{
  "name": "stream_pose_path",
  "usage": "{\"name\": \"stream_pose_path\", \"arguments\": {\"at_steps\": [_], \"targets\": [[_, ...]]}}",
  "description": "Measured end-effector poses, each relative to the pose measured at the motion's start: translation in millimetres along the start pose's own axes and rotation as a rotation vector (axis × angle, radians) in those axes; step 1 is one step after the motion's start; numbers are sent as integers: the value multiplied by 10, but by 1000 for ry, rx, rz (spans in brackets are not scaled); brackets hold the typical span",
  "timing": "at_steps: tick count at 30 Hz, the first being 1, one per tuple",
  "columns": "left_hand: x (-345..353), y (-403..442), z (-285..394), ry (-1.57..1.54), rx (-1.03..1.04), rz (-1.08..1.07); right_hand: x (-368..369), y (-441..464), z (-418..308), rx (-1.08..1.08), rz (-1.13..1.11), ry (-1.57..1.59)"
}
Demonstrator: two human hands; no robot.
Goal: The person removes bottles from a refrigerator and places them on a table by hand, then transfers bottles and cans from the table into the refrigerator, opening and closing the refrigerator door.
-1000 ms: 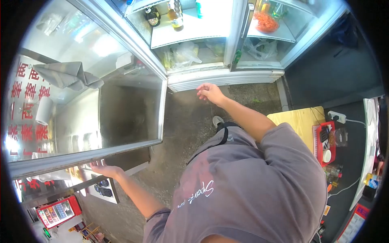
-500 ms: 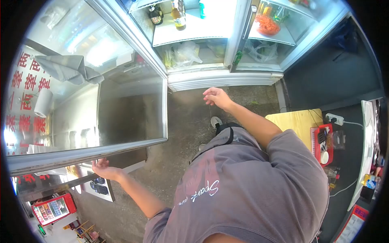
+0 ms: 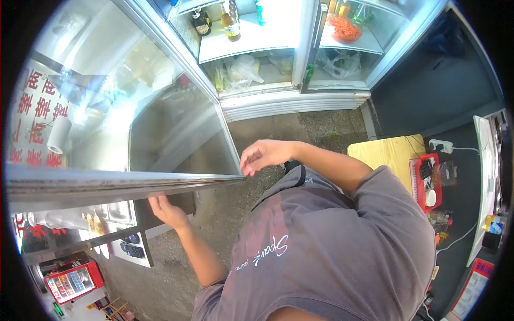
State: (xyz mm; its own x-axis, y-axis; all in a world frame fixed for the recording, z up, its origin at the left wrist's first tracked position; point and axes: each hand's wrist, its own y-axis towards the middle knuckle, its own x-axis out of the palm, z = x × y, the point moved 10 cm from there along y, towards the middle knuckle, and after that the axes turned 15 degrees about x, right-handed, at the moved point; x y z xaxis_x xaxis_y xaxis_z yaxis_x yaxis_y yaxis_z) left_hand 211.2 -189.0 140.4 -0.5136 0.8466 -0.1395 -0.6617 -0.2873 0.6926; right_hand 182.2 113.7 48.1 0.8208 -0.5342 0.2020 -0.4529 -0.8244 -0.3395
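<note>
The glass door (image 3: 176, 128) of a display fridge stands swung out on the left, its metal frame running across the view. My left hand (image 3: 170, 214) is behind the frame with its fingers stretched up against or right beside it; the fingertips are partly hidden. My right hand (image 3: 265, 154) is at the door's lower corner, fingers loosely bent, at or just touching the edge. Neither hand appears to hold anything. Inside the fridge (image 3: 246, 99), a brown bottle (image 3: 231, 21) and a dark bottle (image 3: 201, 22) stand on a white shelf (image 3: 246, 40).
Plastic bags (image 3: 239, 72) fill the lower compartment. Behind the right pane is a bowl of orange-red food (image 3: 344, 30). A wooden stool or small table (image 3: 380, 155) and a red basket (image 3: 436, 184) are to my right. Telephones (image 3: 131, 247) lie on a surface at left.
The glass door has swung with its free edge toward me. My left hand has moved right and slightly up; my right hand has come down and left to the door's corner.
</note>
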Motion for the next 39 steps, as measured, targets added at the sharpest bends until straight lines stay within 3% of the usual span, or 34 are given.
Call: {"name": "stream_pose_path", "arguments": {"at_steps": [5,14,21,24,39], "targets": [[418,-25,413,-102,57,-156,484,-214,-248,-4,-154,-138],[1298,-160,908,-370,128,-468,584,-402,-276,-49,-121,-222],[1799,-289,1121,-403,100,-790,194,-730,-225,-3,-17,-245],[1942,-306,1153,-343,174,-796,-37,-913,-199,53,-2,-250],[3157,-475,940,-293,7,-1047,-1709,-1873,-180,28,288,-127]]}}
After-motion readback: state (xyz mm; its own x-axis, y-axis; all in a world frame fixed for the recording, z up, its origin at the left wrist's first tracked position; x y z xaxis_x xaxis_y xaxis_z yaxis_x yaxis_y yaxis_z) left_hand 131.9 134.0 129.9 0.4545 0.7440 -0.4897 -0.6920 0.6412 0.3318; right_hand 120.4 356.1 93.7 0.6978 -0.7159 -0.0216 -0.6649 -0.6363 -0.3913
